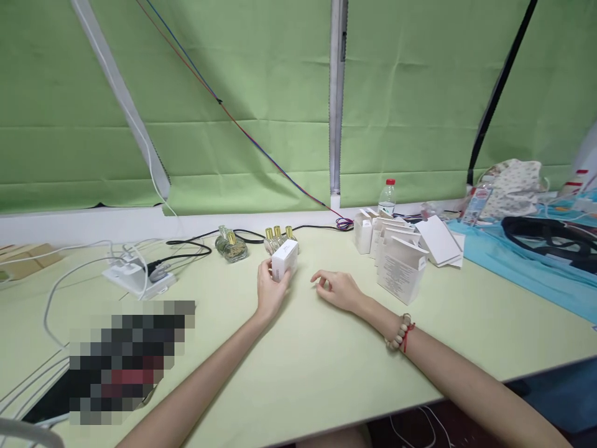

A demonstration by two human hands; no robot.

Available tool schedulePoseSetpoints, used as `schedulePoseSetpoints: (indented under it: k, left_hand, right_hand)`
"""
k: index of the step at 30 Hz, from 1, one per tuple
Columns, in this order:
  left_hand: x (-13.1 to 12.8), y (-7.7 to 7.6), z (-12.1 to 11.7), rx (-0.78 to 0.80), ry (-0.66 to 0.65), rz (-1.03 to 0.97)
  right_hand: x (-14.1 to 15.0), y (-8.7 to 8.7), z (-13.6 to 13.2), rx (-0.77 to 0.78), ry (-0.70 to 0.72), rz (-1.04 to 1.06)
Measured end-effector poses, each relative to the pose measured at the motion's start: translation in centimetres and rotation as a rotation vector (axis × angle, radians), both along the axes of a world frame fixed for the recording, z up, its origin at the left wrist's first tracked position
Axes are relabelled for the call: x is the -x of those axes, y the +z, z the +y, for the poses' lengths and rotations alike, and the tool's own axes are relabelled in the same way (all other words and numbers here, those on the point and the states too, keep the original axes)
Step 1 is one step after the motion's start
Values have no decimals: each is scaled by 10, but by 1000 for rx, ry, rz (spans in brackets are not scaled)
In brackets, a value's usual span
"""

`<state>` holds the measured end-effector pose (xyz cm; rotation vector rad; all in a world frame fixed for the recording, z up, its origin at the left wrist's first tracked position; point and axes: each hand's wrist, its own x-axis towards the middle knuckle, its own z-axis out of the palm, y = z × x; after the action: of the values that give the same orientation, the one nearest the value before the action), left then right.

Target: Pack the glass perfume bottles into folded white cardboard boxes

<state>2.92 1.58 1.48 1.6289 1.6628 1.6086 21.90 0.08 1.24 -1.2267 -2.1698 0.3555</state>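
Observation:
My left hand grips a small white box by its sides, with the box's closed top turned up. Just to the right, my right hand hovers over or rests on the table, holding nothing, its fingers loosely curled and apart. Behind the white box stand glass bottles with gold caps, partly hidden by it. More glass bottles lie to their left. Right of my right hand, several white cartons stand in a row with their top flaps up.
Flat white cartons lie beyond the row. A bottle with a red cap stands at the back. A power strip with cables sits on the left, above a blurred-out dark object. Blue cloth covers the right side.

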Motion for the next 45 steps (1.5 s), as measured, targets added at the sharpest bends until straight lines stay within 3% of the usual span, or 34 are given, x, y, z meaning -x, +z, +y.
schedulePoseSetpoints:
  k: [5,11,16,23,28,34,39,45]
  left_hand:
    - [0,0,1,131,15,-110]
    - [2,-3,4,164,27,-77]
    - [5,-6,8,185,-28,-206]
    - [5,-4,2,122,-185,-338]
    - [2,-3,-4,120,-455,-315]
    - [-1,-5,-4,188,-624,-391]
    - [0,-13,2,201,-545,-203]
    - [1,-14,3,164,-430,120]
  right_hand:
    - [0,-4,1,32,58,-64]
    - [1,-5,1,53,62,-71]
    - [1,-5,2,66,50,-84]
    - [2,-6,-1,80,23,-43]
    - [3,-7,0,76,-104,179]
    - [4,-6,2,99,-38,214]
    - [5,-8,4,60,-19,182]
    - [5,-9,7,30,-117,138]
